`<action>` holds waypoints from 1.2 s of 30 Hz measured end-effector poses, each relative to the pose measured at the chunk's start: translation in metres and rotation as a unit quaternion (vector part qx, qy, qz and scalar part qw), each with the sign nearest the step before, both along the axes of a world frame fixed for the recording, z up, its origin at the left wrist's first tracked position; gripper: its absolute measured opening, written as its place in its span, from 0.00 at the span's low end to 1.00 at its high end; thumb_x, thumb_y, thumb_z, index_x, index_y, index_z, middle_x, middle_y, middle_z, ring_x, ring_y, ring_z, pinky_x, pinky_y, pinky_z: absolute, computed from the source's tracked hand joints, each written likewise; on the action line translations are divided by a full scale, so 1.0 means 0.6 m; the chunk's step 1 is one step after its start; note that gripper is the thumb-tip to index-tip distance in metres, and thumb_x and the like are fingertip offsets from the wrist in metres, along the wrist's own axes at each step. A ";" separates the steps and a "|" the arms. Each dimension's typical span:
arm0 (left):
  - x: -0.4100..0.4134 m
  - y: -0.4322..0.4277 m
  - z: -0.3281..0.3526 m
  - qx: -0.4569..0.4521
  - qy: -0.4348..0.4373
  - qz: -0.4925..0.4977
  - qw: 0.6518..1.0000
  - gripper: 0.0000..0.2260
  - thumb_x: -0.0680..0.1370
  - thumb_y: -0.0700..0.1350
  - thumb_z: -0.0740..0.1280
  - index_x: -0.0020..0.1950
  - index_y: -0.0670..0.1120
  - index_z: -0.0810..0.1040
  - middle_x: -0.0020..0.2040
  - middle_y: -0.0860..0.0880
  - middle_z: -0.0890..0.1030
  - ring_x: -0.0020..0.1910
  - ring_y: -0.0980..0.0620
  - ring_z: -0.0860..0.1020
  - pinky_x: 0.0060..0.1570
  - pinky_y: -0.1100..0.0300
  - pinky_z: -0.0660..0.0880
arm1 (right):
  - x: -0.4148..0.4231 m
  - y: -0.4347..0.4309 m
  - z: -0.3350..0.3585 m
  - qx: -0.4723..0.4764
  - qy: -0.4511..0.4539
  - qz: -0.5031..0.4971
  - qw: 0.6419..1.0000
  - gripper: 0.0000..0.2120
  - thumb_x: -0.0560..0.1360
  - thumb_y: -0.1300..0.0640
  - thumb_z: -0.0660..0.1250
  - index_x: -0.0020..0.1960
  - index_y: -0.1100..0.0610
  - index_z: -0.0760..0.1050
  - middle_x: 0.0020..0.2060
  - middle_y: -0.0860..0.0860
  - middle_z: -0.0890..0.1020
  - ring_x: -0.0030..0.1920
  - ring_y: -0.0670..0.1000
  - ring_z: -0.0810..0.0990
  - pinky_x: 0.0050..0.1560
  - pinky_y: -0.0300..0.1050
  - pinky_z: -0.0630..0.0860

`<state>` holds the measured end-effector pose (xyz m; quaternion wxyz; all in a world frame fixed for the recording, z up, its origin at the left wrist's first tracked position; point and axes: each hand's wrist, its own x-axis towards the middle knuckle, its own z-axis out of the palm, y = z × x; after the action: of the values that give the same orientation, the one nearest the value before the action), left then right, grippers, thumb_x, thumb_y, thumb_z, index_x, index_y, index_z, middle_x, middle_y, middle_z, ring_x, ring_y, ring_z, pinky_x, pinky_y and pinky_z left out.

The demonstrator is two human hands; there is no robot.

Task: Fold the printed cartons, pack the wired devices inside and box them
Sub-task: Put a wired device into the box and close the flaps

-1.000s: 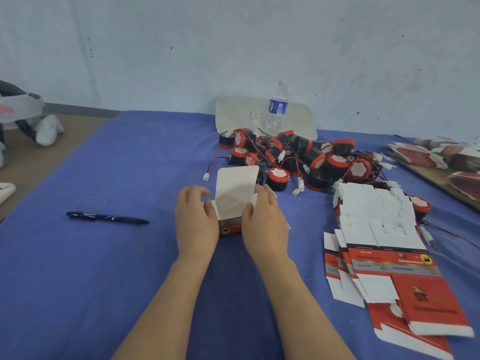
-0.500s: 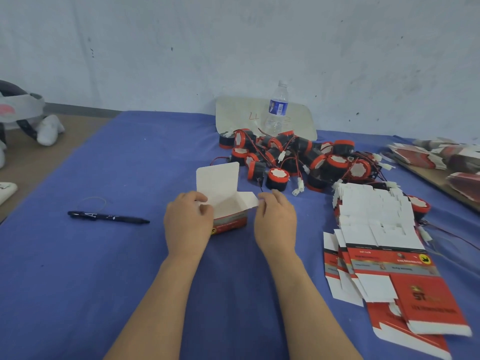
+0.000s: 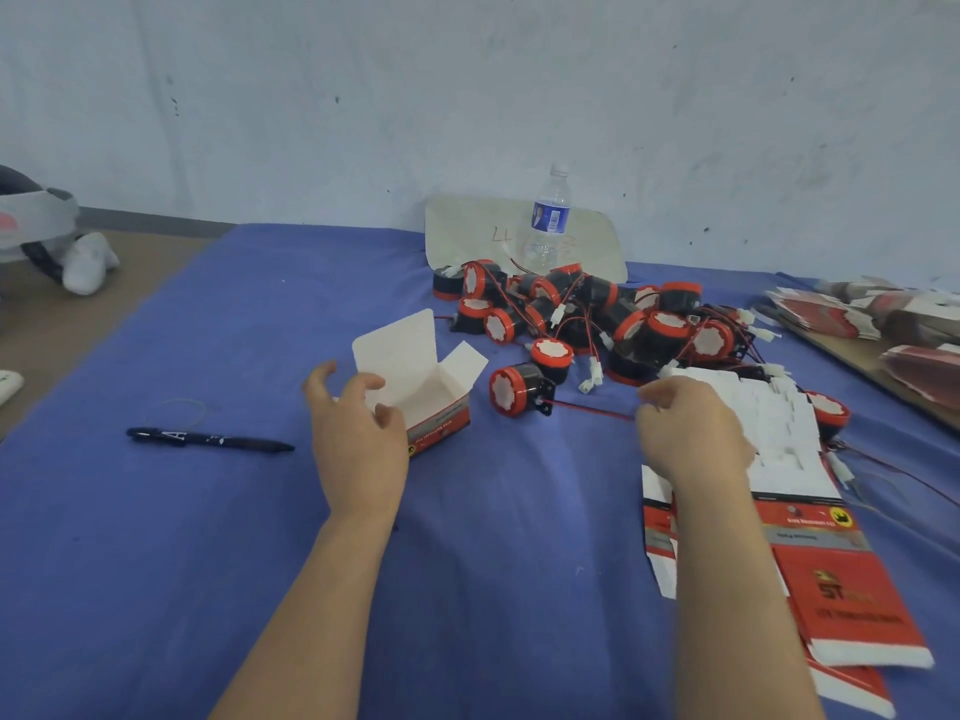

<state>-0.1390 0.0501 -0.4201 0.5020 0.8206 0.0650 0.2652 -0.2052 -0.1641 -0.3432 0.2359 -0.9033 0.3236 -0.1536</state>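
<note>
An erected red printed carton [image 3: 441, 420] stands open on the blue cloth, its white lid flap [image 3: 397, 350] upright. My left hand [image 3: 358, 444] is at the carton's near left corner with fingers spread and loosely bent, fingertips at its wall, gripping nothing. One black and red wired device [image 3: 519, 391] lies on its side just right of the carton. Its red wire [image 3: 592, 410] runs taut to my right hand [image 3: 691, 439], which pinches the wire's end. Behind it lies a pile of several similar devices [image 3: 623, 319]. Flat printed cartons [image 3: 810, 517] are stacked under my right wrist.
A black pen [image 3: 208, 440] lies on the cloth to the left. A water bottle [image 3: 548, 220] stands before a pale board [image 3: 467, 231] at the wall. More flat cartons [image 3: 852, 314] sit on a wooden board at the far right. A headset [image 3: 36, 226] is at the left edge.
My right hand left the carton, moved right and took hold of a device's wire, pulling that device out of the pile. My left hand loosened at the carton, which shifted slightly right.
</note>
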 end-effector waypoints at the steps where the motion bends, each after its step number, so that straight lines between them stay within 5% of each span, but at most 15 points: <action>1: 0.000 -0.001 0.000 -0.002 -0.006 0.001 1.000 0.11 0.76 0.35 0.63 0.56 0.46 0.77 0.74 0.50 0.58 0.46 0.53 0.72 0.42 0.59 0.68 | 0.001 -0.001 0.000 -0.024 -0.019 -0.021 0.999 0.15 0.78 0.58 0.61 0.63 0.50 0.75 0.63 0.55 0.76 0.66 0.61 0.69 0.68 0.60 0.63; 5: -0.002 -0.005 0.005 -0.029 -0.046 0.011 0.998 0.22 0.75 0.35 0.65 0.68 0.47 0.69 0.76 0.49 0.54 0.48 0.60 0.68 0.45 0.61 0.67 | 0.023 0.039 -0.013 -0.036 -0.235 0.084 0.968 0.14 0.76 0.61 0.64 0.62 0.57 0.76 0.60 0.56 0.78 0.61 0.54 0.73 0.60 0.48 0.68; 7: 0.002 -0.006 0.005 -0.103 -0.033 0.010 0.994 0.27 0.76 0.36 0.65 0.73 0.45 0.61 0.73 0.48 0.61 0.48 0.63 0.68 0.45 0.65 0.66 | 0.052 0.070 -0.035 0.001 -0.206 0.171 0.964 0.18 0.77 0.60 0.63 0.67 0.56 0.72 0.63 0.54 0.75 0.62 0.52 0.71 0.60 0.43 0.67; 10: 0.009 -0.001 0.003 -0.257 0.065 -0.018 0.964 0.22 0.78 0.41 0.63 0.71 0.45 0.64 0.57 0.52 0.75 0.49 0.54 0.76 0.40 0.63 0.69 | 0.096 0.094 -0.079 -0.037 -0.078 0.194 0.977 0.24 0.80 0.50 0.60 0.75 0.49 0.60 0.71 0.55 0.67 0.71 0.57 0.63 0.71 0.54 0.61; 13: 0.012 -0.006 -0.002 -0.201 0.098 -0.059 0.973 0.07 0.81 0.43 0.57 0.54 0.45 0.73 0.46 0.50 0.78 0.48 0.46 0.77 0.41 0.57 0.71 | 0.116 0.097 -0.113 -0.034 -0.051 0.159 0.985 0.21 0.81 0.47 0.58 0.72 0.48 0.62 0.66 0.55 0.71 0.64 0.59 0.70 0.68 0.58 0.63; 16: 0.010 -0.017 0.000 -0.185 0.092 -0.074 0.976 0.10 0.83 0.45 0.53 0.54 0.44 0.73 0.49 0.46 0.79 0.46 0.48 0.75 0.37 0.57 0.69 | 0.114 0.095 -0.114 0.065 -0.194 0.122 0.971 0.16 0.80 0.47 0.61 0.64 0.51 0.66 0.55 0.52 0.76 0.54 0.56 0.77 0.55 0.52 0.73; 19: 0.010 -0.023 0.003 -0.197 0.093 -0.083 0.972 0.11 0.83 0.45 0.52 0.57 0.45 0.72 0.50 0.48 0.78 0.46 0.50 0.75 0.39 0.57 0.70 | 0.102 0.090 -0.075 0.208 -0.370 0.109 0.899 0.21 0.77 0.47 0.66 0.66 0.53 0.66 0.55 0.45 0.77 0.53 0.41 0.77 0.49 0.33 0.71; 22: 0.005 -0.033 0.004 -0.225 0.104 -0.110 0.962 0.12 0.84 0.50 0.50 0.56 0.48 0.71 0.47 0.52 0.77 0.48 0.51 0.76 0.44 0.56 0.70 | 0.082 0.093 -0.034 0.164 -0.466 0.182 0.850 0.17 0.76 0.50 0.68 0.62 0.51 0.70 0.55 0.43 0.76 0.54 0.38 0.77 0.51 0.29 0.72; 25: -0.002 -0.040 0.007 -0.242 0.108 -0.125 0.956 0.17 0.83 0.54 0.48 0.55 0.47 0.73 0.46 0.53 0.78 0.47 0.54 0.76 0.43 0.59 0.71 | 0.073 0.111 -0.024 0.067 -0.393 0.297 0.868 0.14 0.75 0.55 0.68 0.60 0.54 0.76 0.53 0.47 0.74 0.53 0.45 0.76 0.53 0.33 0.72; 29: -0.004 -0.042 0.009 -0.250 0.113 -0.131 0.953 0.21 0.84 0.54 0.47 0.62 0.45 0.74 0.57 0.47 0.79 0.58 0.48 0.76 0.61 0.52 0.72 | 0.079 0.139 -0.056 0.070 -0.184 0.368 0.908 0.12 0.77 0.52 0.65 0.60 0.54 0.76 0.52 0.48 0.79 0.52 0.46 0.77 0.52 0.37 0.73; 32: -0.001 -0.039 0.007 -0.233 0.114 -0.126 0.957 0.21 0.84 0.54 0.47 0.58 0.45 0.76 0.55 0.47 0.80 0.54 0.49 0.77 0.56 0.54 0.72 | 0.085 0.137 -0.068 0.081 -0.126 0.365 0.919 0.11 0.80 0.52 0.61 0.60 0.54 0.74 0.54 0.49 0.81 0.54 0.50 0.78 0.53 0.45 0.75; 36: -0.002 -0.042 0.003 -0.216 0.106 -0.157 0.958 0.18 0.83 0.53 0.50 0.58 0.46 0.75 0.53 0.49 0.80 0.51 0.51 0.77 0.51 0.54 0.74 | 0.090 0.140 -0.077 -0.054 -0.078 0.347 0.933 0.13 0.82 0.55 0.56 0.60 0.56 0.75 0.51 0.53 0.82 0.52 0.55 0.76 0.57 0.52 0.71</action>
<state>-0.1405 0.0248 -0.4182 0.6926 0.7162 0.0440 0.0738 -0.1510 -0.0799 -0.3895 0.2504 -0.9558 -0.0377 -0.1496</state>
